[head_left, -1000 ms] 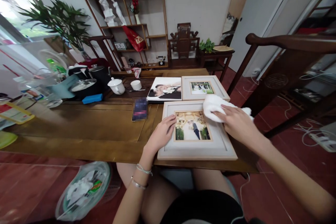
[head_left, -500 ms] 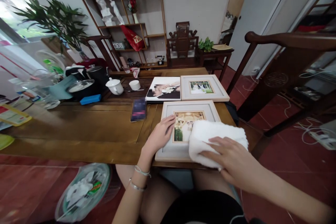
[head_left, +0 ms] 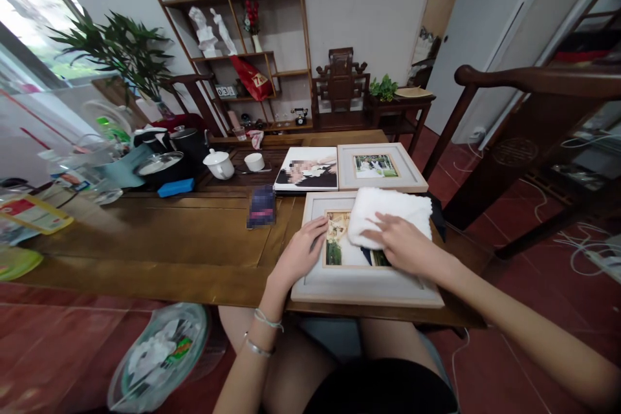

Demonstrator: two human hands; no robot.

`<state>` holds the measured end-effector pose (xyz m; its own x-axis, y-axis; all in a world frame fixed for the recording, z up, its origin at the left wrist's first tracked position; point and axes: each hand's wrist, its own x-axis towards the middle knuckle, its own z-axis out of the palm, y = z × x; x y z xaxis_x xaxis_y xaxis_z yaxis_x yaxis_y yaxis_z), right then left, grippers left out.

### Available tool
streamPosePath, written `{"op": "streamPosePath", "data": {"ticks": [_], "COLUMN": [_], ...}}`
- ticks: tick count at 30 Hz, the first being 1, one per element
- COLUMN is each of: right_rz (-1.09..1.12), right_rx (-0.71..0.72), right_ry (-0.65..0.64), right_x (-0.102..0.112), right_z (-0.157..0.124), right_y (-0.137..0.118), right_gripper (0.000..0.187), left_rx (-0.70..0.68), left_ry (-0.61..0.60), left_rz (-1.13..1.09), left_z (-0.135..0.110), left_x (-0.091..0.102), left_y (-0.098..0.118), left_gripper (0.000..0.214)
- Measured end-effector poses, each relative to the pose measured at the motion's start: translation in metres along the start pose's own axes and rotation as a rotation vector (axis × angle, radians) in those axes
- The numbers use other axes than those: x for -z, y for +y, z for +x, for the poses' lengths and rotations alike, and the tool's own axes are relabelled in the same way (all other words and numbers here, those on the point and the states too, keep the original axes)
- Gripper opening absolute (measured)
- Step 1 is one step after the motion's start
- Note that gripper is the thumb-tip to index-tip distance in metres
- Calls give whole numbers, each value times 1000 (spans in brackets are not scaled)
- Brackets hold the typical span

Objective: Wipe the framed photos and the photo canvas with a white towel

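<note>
A white-framed photo lies flat at the near edge of the wooden table. My left hand rests open on the frame's left border, fingers flat. My right hand presses a white towel onto the upper right of the picture, fingers spread on the cloth. The towel covers much of the photo and the frame's far right corner.
Beyond it lie a second framed photo, a frameless print and a phone. Teaware, pots and a blue block stand at the left. A lined bin is on the floor, a wooden chair at the right.
My right hand swept the towel from the frame's top right down to its near right, then back up onto the picture. My left hand stayed on the frame's left border.
</note>
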<state>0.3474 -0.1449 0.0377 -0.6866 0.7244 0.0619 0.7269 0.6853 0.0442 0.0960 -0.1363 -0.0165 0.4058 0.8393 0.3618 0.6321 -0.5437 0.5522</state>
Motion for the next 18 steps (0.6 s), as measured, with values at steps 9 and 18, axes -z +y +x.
{"op": "streamPosePath", "data": {"ticks": [9,18], "right_rz": [203,-211], "right_rx": [155,-154], "right_ry": [-76,149], "right_x": [14,-16], "right_z": [-49,20], "right_y": [-53,29], "right_gripper": [66,53], "left_rx": [-9,-11], "left_ry": [-1,-13], "left_rz": [19,49], "left_z": [0,-2], "left_x": [-1,-1], "left_y": [-1,-3], "left_gripper": [34,34]}}
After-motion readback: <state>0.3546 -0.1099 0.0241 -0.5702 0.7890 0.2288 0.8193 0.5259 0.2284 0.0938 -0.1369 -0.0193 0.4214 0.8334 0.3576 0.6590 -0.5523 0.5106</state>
